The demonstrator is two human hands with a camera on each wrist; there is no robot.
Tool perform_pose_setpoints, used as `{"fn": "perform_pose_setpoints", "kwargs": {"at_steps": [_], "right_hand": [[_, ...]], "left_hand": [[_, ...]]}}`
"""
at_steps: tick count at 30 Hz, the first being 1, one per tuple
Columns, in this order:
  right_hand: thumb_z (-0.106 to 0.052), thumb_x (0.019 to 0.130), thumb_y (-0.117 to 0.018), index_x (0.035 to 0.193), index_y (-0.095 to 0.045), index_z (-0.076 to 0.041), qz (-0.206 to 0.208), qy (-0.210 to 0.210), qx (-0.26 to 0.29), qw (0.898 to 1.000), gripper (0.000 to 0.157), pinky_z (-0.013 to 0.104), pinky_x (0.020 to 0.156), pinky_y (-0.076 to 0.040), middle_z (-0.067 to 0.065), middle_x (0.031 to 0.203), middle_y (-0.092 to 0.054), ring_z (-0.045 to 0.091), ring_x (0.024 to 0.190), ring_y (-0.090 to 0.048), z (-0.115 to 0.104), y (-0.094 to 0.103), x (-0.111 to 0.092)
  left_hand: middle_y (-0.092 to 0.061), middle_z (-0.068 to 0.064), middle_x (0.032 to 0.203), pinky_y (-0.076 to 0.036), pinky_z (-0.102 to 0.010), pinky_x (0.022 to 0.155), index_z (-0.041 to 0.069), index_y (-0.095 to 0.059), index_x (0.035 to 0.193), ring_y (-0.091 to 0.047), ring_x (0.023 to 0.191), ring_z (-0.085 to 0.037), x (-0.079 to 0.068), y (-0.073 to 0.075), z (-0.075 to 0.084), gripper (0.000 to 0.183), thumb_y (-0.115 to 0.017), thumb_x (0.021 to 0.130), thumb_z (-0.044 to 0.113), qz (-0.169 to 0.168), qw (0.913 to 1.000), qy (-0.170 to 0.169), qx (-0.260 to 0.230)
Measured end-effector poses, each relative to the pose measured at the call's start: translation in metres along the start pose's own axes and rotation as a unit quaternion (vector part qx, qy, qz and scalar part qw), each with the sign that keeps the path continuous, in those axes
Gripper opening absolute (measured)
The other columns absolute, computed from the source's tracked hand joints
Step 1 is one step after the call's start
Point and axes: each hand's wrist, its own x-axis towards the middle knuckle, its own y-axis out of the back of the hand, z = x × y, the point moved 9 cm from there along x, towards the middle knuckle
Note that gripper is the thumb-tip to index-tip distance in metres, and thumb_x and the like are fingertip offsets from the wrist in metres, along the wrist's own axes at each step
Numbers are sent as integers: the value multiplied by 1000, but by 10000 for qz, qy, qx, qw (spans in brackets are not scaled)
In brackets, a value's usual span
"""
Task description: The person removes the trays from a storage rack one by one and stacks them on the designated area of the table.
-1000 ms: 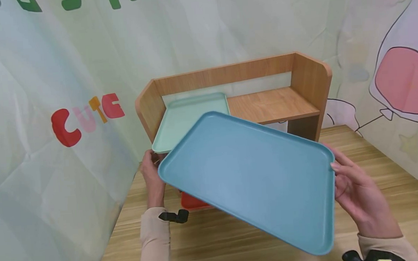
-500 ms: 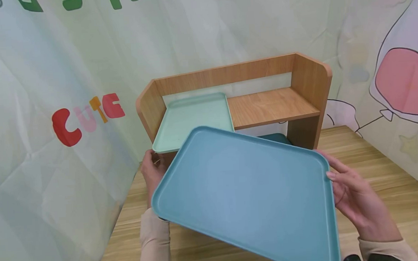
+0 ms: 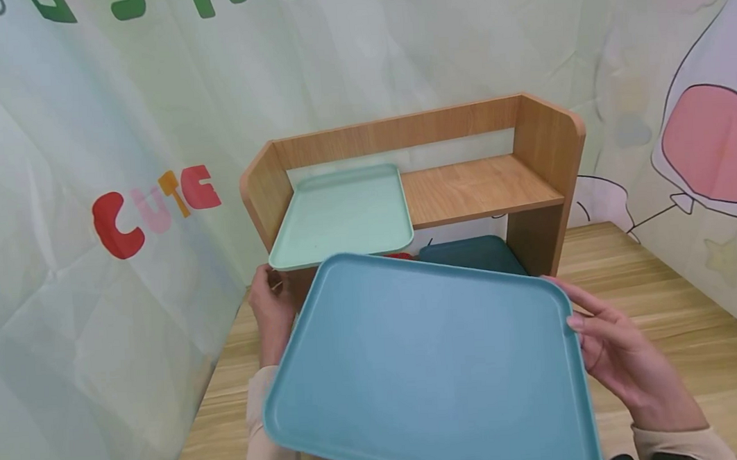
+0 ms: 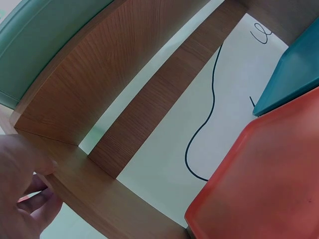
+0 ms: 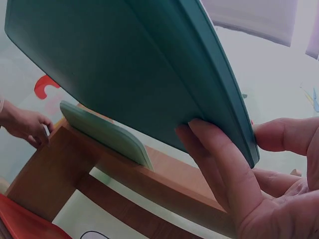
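My right hand (image 3: 628, 359) pinches the right edge of a blue rectangular tray (image 3: 426, 366), thumb on top and fingers beneath. The tray is tilted in front of a small wooden desktop shelf (image 3: 482, 188). My left hand (image 3: 271, 308) grips the front edge of the shelf's left side panel (image 4: 87, 186), just below a mint-green tray (image 3: 343, 214) on the upper board. On the lower level, a dark teal tray (image 3: 472, 254) stands to the right of a red tray (image 4: 264, 179). The blue tray hides most of the red one in the head view.
A wood-grain table (image 3: 691, 296) carries the shelf. Printed fabric walls (image 3: 149, 95) stand close behind and on both sides. Bare board (image 3: 460, 183) shows right of the mint tray. The shelf's right panel (image 3: 542, 151) rises beside it.
My right hand has lowered the blue tray toward me and slightly left, levelling its tilt. The dark teal tray has come into view behind it. My left hand stays on the side panel.
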Motion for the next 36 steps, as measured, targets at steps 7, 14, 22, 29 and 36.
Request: {"fn": "perform_pose_setpoints", "kwargs": {"at_steps": [7,14,22,29,36], "right_hand": [[8,97,-16,143,-43,-14,51,-183,-160,9997,57,36,90,-54,9,131,-60,22,103,-67,6,2,-2],[8,98,-19,142,-45,-14,154,-374,-404,9984,56,36,90,-54,8,131,-60,21,102,-68,11,5,-5],[9,98,-19,144,-43,-13,35,-596,-560,9966,56,32,87,-56,7,116,-67,15,90,-69,20,9,-8],[7,99,-22,144,-42,-16,115,-806,-836,9932,54,25,77,-56,2,96,-70,11,80,-67,27,17,-11],[8,99,-25,144,-42,-17,167,-884,-990,9910,55,21,70,-55,0,92,-69,7,73,-63,34,25,-13]], "left_hand": [[-63,-24,105,-54,-48,89,-5,-55,108,-64,102,-38,0,1,4,20,-54,89,-7,76,9997,-66,229],[-64,-25,103,-54,-49,87,-5,-55,108,-65,101,-39,0,2,5,20,-54,89,-7,79,9995,-162,259],[-63,-24,106,-53,-49,90,-3,-55,111,-64,101,-38,-1,1,6,20,-54,91,-3,21,9997,-128,214],[-63,-26,105,-53,-48,90,-5,-55,109,-64,101,-38,-1,2,7,18,-54,91,-3,74,9996,-160,243],[-64,-26,102,-54,-49,88,-5,-55,107,-65,99,-39,0,2,8,18,-55,89,-4,118,9994,-211,259]]}}
